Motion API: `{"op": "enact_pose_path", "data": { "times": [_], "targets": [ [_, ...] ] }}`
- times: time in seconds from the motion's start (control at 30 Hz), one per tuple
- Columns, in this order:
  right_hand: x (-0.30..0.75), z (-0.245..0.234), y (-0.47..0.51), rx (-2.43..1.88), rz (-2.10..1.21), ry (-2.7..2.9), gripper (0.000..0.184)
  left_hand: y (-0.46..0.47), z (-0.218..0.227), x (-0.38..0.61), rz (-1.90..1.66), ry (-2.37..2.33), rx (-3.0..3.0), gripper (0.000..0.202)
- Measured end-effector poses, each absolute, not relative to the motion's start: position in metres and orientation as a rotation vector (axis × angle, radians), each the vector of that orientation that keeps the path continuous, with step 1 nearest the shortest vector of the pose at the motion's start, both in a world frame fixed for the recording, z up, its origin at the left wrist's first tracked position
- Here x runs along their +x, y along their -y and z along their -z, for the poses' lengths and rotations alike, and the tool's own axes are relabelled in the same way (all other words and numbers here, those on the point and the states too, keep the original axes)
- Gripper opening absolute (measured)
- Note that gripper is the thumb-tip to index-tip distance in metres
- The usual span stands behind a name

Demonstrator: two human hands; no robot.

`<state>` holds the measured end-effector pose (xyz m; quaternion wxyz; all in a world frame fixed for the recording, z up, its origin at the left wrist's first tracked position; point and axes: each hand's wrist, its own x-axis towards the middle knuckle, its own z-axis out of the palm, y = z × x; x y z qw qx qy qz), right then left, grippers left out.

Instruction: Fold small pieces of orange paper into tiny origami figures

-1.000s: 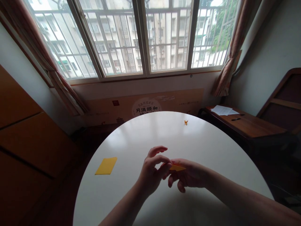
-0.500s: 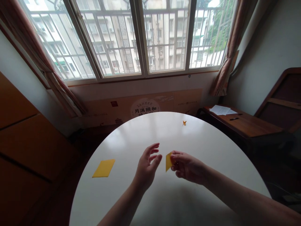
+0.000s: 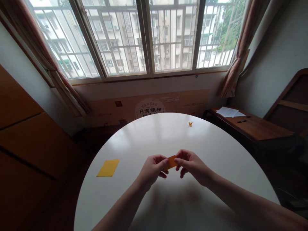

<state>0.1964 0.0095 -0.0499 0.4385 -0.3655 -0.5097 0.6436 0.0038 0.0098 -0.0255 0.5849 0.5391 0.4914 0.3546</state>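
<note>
Both my hands hold a small folded orange paper (image 3: 171,162) above the middle of the round white table (image 3: 134,141). My left hand (image 3: 153,167) pinches its left end between thumb and fingers. My right hand (image 3: 190,163) pinches its right end in the same way. A flat yellow paper sheet (image 3: 108,167) lies on the table to the left, apart from my hands. A tiny folded orange paper figure (image 3: 190,124) stands near the table's far edge.
A dark wooden side table (image 3: 255,128) at the right carries white papers (image 3: 229,112) and a pen (image 3: 241,121). A printed cardboard panel (image 3: 149,107) leans under the wide barred window. Wooden cabinets (image 3: 26,141) stand at the left.
My left hand has closed on the orange paper, which only my right hand held half a second ago. The paper has turned from upright to lying level between both hands.
</note>
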Motion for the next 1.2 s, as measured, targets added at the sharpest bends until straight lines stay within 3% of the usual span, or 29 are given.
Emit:
{"op": "enact_pose_path", "data": {
  "times": [0.23, 0.33, 0.47, 1.0, 1.2],
  "targets": [
    [0.211, 0.055, -0.024, -0.901, -1.545, 1.436, 0.029, -0.015, 0.033, 0.001, -0.789, -1.089, 1.262, 0.033],
    [0.218, 0.055, -0.027, -0.84, -1.393, 1.695, 0.029, -0.015, 0.035, 0.001, -0.765, -1.072, 1.288, 0.031],
    [0.224, 0.044, -0.024, -0.759, -1.074, 2.041, 0.012, -0.017, 0.038, 0.001, -0.696, -1.051, 1.37, 0.029],
    [0.228, 0.046, -0.021, -0.688, -0.809, 2.566, 0.011, -0.012, 0.034, -0.002, -0.502, -1.253, 2.209, 0.019],
    [0.231, 0.043, -0.023, -0.746, -0.793, 2.645, 0.016, -0.009, 0.03, -0.006, -0.328, -1.066, 2.491, 0.022]
  ]
}}
